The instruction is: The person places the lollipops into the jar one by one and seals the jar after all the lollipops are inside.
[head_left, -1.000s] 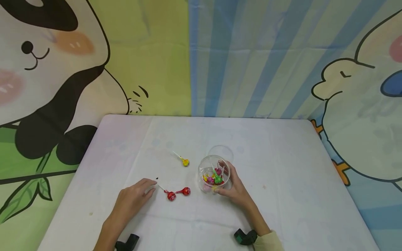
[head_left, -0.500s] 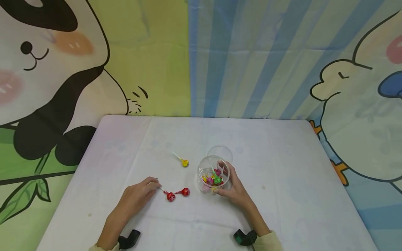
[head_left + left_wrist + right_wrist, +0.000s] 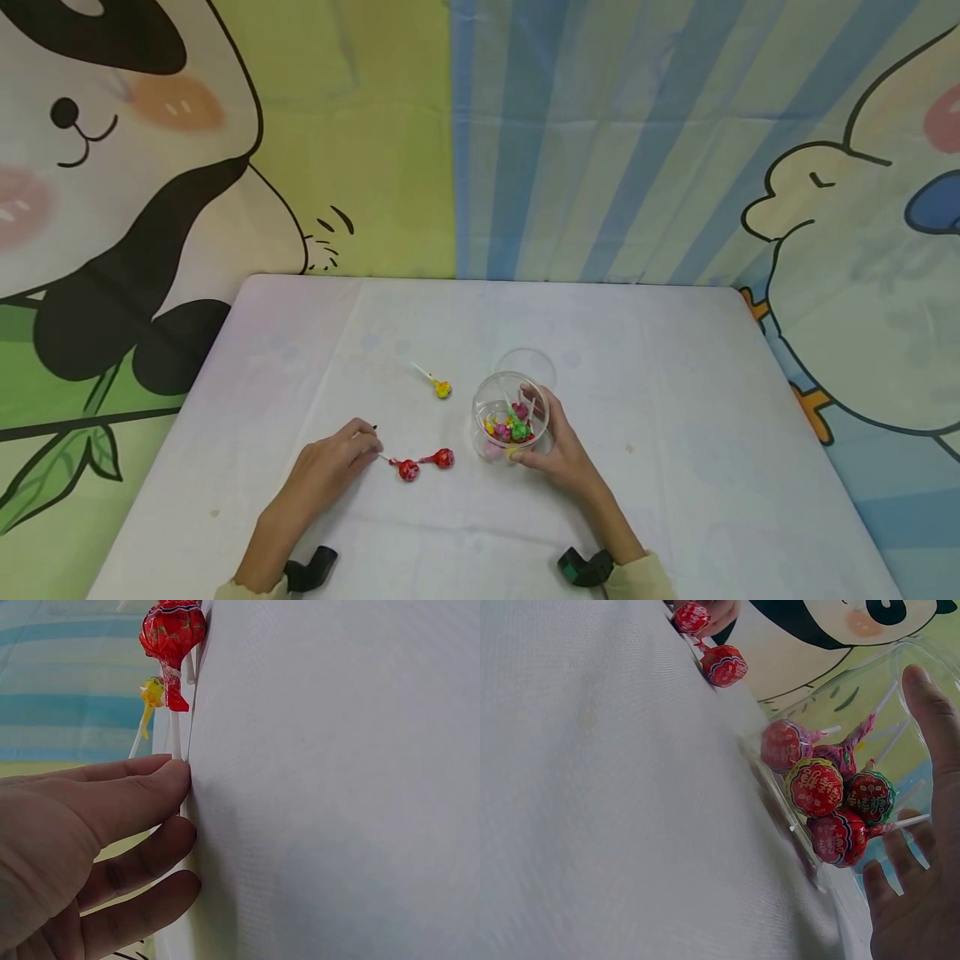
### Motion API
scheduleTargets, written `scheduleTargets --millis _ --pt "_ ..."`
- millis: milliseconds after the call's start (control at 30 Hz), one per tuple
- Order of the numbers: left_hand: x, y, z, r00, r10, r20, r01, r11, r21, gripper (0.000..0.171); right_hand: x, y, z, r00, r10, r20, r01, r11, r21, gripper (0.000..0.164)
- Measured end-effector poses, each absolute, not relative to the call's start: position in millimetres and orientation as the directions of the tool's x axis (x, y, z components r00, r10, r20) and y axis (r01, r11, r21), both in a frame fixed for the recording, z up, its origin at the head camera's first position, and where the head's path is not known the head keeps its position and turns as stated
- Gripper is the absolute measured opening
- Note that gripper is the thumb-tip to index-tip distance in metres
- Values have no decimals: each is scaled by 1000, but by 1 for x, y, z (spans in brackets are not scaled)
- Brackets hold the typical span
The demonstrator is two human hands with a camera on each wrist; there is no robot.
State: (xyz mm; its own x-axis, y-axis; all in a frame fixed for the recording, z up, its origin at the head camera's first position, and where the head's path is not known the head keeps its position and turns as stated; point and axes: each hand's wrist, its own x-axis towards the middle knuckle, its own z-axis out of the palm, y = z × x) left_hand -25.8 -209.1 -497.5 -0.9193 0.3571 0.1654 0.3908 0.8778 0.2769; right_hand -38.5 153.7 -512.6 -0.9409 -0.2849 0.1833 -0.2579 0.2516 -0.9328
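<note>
Between thumb and index finger, my left hand (image 3: 327, 471) pinches the white stick of a red-wrapped lollipop (image 3: 408, 471), whose head lies by the table surface. The left wrist view shows this lollipop (image 3: 172, 634) close up, beyond the fingertips. Just right of it lies a second red lollipop (image 3: 444, 458). Farther back is a yellow lollipop (image 3: 442, 389) with its stick pointing up-left. My right hand (image 3: 562, 454) grips the right side of a clear round jar (image 3: 480, 417). Several wrapped lollipops (image 3: 816, 787), red, yellow, pink and green, sit inside it.
Behind the jar lies a clear round lid (image 3: 528, 358), hard to make out against the white tablecloth (image 3: 675, 375). A cartoon-printed backdrop (image 3: 405, 150) stands along the table's far edge.
My left hand has shifted slightly right and toward me, and its fingertips have closed on the red lollipop's stick. The right hand and the jar have stayed in place.
</note>
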Motion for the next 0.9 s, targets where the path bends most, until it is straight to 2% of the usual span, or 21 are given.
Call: scheduleTargets --millis 133,233,367,533,633,800,900 --pt "-26 -210 -497 -914 378 146 404 875 266 18 -39 153 -513 -936 -290 198 -276 261 -925 98" --pt "-24 -212 -494 -921 375 101 388 869 308 16 -39 154 -515 -934 -293 205 -283 256 -924 98" --pt "-23 -216 -489 -929 366 58 352 821 450 12 -39 154 -516 -935 -290 206 -284 258 -924 99" --pt "-24 -220 -490 -923 382 53 320 680 659 8 -38 154 -515 -935 -286 207 -283 257 -924 99" --pt "-24 -221 -492 -924 366 109 324 600 732 9 -38 154 -516 -934 -288 210 -286 255 -924 99" --pt "-25 -219 -490 -906 319 277 404 465 787 12 -39 153 -516 -934 -290 211 -289 260 -921 98" --pt "-27 -217 -483 -901 290 322 415 361 835 14 -39 153 -515 -936 -287 204 -283 268 -921 98"
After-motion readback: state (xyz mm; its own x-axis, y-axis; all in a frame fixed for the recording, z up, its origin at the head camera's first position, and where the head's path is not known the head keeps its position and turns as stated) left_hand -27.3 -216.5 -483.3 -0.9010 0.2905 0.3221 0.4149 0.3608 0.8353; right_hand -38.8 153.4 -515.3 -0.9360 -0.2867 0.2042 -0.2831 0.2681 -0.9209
